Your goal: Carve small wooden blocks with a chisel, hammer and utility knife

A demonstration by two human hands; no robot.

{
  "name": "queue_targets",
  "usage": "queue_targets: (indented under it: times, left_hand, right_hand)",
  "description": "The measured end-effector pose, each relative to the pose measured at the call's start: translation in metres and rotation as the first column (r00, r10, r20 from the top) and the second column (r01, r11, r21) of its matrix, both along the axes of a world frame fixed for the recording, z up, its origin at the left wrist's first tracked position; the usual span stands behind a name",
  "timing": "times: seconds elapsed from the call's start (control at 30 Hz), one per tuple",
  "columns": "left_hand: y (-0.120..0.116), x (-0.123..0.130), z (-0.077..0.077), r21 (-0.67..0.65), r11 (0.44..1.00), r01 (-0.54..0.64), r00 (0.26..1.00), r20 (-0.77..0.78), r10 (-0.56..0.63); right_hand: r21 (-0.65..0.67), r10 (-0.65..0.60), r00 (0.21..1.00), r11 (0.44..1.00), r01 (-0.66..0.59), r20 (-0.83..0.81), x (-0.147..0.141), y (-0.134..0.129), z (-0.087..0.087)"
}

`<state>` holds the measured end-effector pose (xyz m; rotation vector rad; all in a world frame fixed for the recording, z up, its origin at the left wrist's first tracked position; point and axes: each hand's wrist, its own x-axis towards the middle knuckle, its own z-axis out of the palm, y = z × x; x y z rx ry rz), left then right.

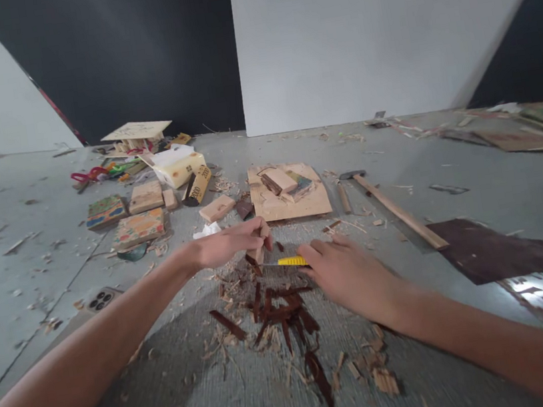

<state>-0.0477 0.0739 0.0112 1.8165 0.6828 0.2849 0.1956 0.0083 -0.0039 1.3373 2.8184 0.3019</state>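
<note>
My left hand (234,241) is closed around a small wooden block (257,254), held upright over the floor. A dark brown strip (253,264) shows at the block's lower left edge. In my right hand (344,271) is a yellow-handled utility knife (292,261), its thin blade pointing left and reaching the lower part of the block. Below both hands lies a pile of dark brown scraps (286,309) among pale wood shavings. My left fingertips partly hide the block.
A hammer (396,209) and a dark brown sheet (500,245) lie at right. Ahead is a thin wooden board (292,208) bearing blocks. Painted wood blocks (138,227), a sandpaper roll (197,185) and a phone (98,302) are at left. Walls rise behind.
</note>
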Motion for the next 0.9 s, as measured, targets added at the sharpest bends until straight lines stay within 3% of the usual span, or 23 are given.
queue_targets:
  times: [0.23, 0.5, 0.67, 0.83, 0.9]
  left_hand:
    - [-0.003, -0.002, 0.004, 0.045, 0.999, 0.011, 1.0, 0.008, -0.012]
    - [-0.002, -0.001, 0.003, -0.018, 1.0, 0.008, 0.998, 0.066, -0.007]
    - [0.0, -0.003, 0.002, 0.022, 1.0, -0.012, 0.999, 0.047, 0.011]
    - [-0.003, -0.001, 0.008, 0.073, 0.997, -0.021, 1.0, -0.001, 0.021]
    - [-0.004, 0.0, 0.009, 0.054, 0.998, -0.021, 1.0, 0.014, 0.021]
  right_hand:
    - [-0.018, -0.061, 0.995, 0.998, 0.063, 0.077, -0.002, -0.005, 0.003]
    - [-0.069, -0.045, 0.986, 0.996, 0.056, 0.16, -0.004, -0.008, 0.004]
    - [-0.099, -0.02, 0.987, 0.994, 0.036, 0.161, 0.0, -0.008, 0.004]
    - [-0.303, 0.072, 0.99, 0.953, -0.032, 0.12, 0.009, -0.006, 0.029]
    - [-0.272, 0.07, 0.994, 0.961, -0.043, 0.088, 0.011, -0.007, 0.042]
